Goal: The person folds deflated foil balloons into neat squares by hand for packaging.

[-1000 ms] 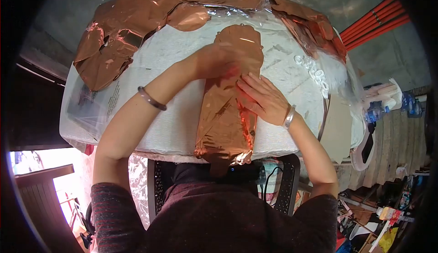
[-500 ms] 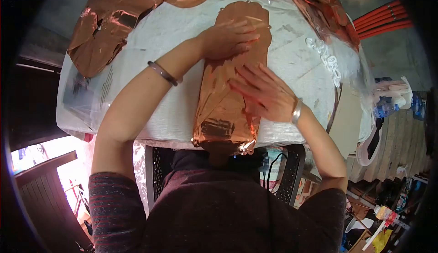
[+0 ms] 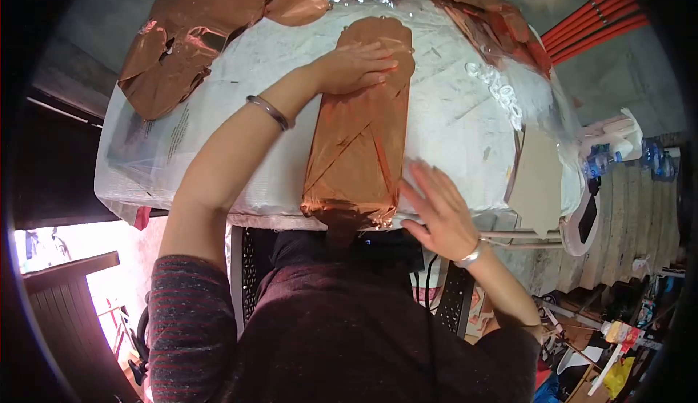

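A long, shiny copper-coloured foil sheet [image 3: 356,141] with a scalloped far end lies lengthwise on the white padded table [image 3: 451,112]. Its near end reaches the table's front edge, where a darker tab hangs over. My left hand [image 3: 354,67] rests flat across the upper part of the foil, fingers stretched to the right. Beside the foil's lower right edge is my right hand [image 3: 440,214], with fingers spread and holding nothing, its fingertips close to that edge.
More copper foil pieces lie at the back left [image 3: 167,61] and back right [image 3: 502,28]. White ring-like loops [image 3: 498,90] and a cardboard piece [image 3: 536,181] are on the right. Orange-red rods [image 3: 596,21] stand beyond. Plastic bottles [image 3: 600,161] sit farther right.
My right hand has slid off the middle of the foil, down toward me to its lower right side. The left hand stays on the upper part. The whole view has shifted slightly.
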Available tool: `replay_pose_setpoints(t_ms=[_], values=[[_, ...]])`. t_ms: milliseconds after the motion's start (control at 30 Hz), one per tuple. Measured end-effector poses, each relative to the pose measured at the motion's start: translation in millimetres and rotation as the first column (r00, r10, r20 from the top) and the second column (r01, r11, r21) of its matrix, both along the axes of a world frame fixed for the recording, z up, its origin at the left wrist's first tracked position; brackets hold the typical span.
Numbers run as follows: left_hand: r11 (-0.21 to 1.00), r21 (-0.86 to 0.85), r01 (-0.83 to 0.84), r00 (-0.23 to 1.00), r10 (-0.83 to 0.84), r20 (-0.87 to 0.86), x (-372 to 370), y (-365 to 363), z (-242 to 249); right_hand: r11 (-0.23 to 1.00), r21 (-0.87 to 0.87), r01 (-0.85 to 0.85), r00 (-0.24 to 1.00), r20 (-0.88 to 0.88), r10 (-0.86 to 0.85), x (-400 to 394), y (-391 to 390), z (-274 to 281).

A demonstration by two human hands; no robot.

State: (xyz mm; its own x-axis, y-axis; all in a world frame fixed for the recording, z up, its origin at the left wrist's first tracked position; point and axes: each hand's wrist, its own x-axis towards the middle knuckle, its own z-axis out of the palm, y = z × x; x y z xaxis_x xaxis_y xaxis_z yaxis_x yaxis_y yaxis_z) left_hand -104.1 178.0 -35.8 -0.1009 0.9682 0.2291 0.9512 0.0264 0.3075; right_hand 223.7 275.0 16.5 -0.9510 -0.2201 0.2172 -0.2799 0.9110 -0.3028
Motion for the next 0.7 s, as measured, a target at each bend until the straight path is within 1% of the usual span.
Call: replay_pose_setpoints(t_ms=[133, 200, 267, 333, 367, 400, 467, 533, 600, 633, 667, 700], values=[[1.0, 0.01, -0.025, 1.0, 0.025, -0.013, 1, -1, -1, 0.999, 0.035, 0.011, 0.999, -0.035, -0.01, -19, -16, -11], [1.0, 0.028, 0.004, 0.997, -0.001, -0.081, 0, 1, -4, 0.982, -0.184, 0.047, 0.999, -0.016, -0.051, -30, -17, -5], [0.999, 0.032, -0.011, 0.998, 0.013, -0.06, 0, 0, -8, 0.974, -0.221, 0.041, 0.999, 0.012, -0.04, -39, -11, -1], [0.999, 0.031, -0.02, 0.997, 0.022, -0.072, 0, 1, -9, 0.985, -0.171, 0.021, 0.999, -0.043, -0.028, -50, -1, -1], [0.999, 0.031, -0.022, 0.997, 0.024, -0.068, -1, 2, -10, 0.994, -0.105, 0.023, 0.995, -0.095, -0.033, -55, 2, 2], [0.998, 0.056, -0.008, 0.998, 0.012, -0.066, -1, 2, -11, 0.994, -0.105, 0.019, 0.996, -0.088, -0.028, -63, 7, 4], [0.997, 0.076, -0.002, 0.998, 0.006, -0.061, -1, 0, -15, 0.998, 0.058, -0.035, 0.988, -0.148, 0.043, -84, 16, 6], [0.995, 0.104, 0.0, 0.999, 0.005, -0.053, -1, 1, -14, 0.997, 0.059, -0.043, 0.989, -0.14, 0.05, -103, 21, 0], [0.995, 0.103, 0.011, 0.996, -0.002, -0.087, -1, 0, -13, 0.987, 0.045, -0.153, 0.982, -0.101, 0.156, -117, 24, -7], [0.994, 0.106, 0.025, 0.992, -0.012, -0.123, -2, 1, -12, 0.988, 0.047, -0.149, 0.982, -0.108, 0.154, -119, 25, -13], [0.994, 0.108, 0.029, 0.992, -0.015, -0.129, -2, 2, -12, 0.979, 0.028, -0.202, 0.976, -0.083, 0.204, -121, 26, -19], [0.996, 0.083, 0.02, 0.997, -0.014, -0.078, -3, 2, -11, 0.967, 0.013, -0.256, 0.965, -0.06, 0.257, -123, 28, -22]])
